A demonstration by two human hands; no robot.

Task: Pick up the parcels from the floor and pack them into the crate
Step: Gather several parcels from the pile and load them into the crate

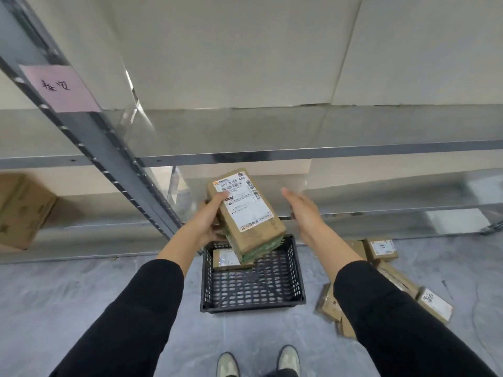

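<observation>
My left hand [211,217] grips a brown cardboard parcel [251,227] with a white shipping label, held tilted above the far end of the black mesh crate [253,304]. Green wrapping shows under the parcel. One small brown parcel [227,259] lies inside the crate at its far left corner. My right hand [303,210] hovers to the right of the held parcel, fingers apart, holding nothing. Several more brown parcels [381,248] lie on the floor to the right of the crate, partly hidden by my right sleeve.
A grey metal shelving rack [130,170] with a slanted upright stands right behind the crate, large pale cartons on its shelves. A pink handwritten label [58,87] sticks to the upright. A brown carton [21,210] sits low left. My shoes [288,360] stand on grey floor.
</observation>
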